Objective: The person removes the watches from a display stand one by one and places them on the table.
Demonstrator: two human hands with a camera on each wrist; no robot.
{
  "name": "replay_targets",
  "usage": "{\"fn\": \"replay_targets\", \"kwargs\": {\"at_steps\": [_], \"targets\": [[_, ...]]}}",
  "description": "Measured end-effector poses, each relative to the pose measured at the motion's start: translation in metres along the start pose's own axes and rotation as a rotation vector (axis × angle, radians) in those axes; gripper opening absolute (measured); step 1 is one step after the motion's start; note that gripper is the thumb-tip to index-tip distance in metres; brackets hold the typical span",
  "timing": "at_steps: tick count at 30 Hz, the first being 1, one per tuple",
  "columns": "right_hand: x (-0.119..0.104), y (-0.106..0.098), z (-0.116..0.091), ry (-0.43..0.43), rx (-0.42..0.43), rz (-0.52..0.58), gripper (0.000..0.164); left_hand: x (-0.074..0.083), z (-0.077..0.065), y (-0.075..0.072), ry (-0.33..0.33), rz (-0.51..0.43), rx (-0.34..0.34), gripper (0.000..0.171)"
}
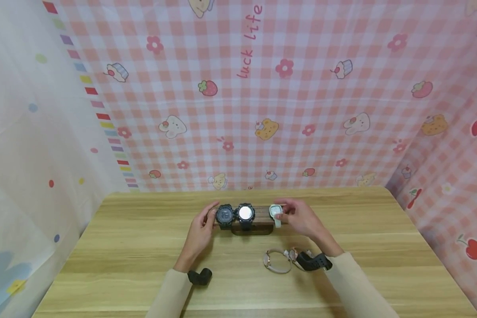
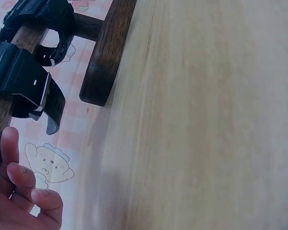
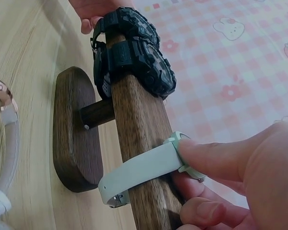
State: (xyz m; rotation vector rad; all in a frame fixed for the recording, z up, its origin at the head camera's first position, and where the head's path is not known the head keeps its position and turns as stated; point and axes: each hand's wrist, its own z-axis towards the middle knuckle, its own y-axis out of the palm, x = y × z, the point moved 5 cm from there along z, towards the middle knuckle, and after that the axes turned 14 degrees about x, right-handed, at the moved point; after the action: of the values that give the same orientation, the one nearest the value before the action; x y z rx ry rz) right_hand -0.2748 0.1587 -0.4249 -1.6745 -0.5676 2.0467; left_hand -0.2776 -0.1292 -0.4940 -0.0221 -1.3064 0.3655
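Note:
A dark wooden watch stand [image 1: 262, 214] with a horizontal bar is near the back of the table. Two bulky black watches, one with a dark face [image 1: 225, 214] and one with a bright, glare-lit face [image 1: 245, 213], are strapped side by side on the bar's left part. My left hand [image 1: 200, 228] grips the bar's left end, beside the outer black watch. Toward the bar's right end, a pale green watch [image 3: 144, 167] wraps around the wood, its strap looped beneath. My right hand [image 1: 303, 218] pinches this watch's case between thumb and fingers.
On the table in front of the stand lie a watch with a pale strap [image 1: 279, 270] and a rose-gold watch [image 1: 293, 253], the latter partly hidden by the black right-wrist band [image 1: 311, 261]. A pink checked cloth [image 1: 230, 145] hangs behind the wooden table [image 1: 143, 247].

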Motion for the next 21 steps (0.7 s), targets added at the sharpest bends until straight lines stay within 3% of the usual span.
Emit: {"fn": "replay_targets", "kwargs": {"at_steps": [21], "targets": [[0.013,-0.014,-0.003,-0.006,0.004,0.035,0.038,0.0,0.0,0.0,-0.011,0.012,0.011,0.034]]}}
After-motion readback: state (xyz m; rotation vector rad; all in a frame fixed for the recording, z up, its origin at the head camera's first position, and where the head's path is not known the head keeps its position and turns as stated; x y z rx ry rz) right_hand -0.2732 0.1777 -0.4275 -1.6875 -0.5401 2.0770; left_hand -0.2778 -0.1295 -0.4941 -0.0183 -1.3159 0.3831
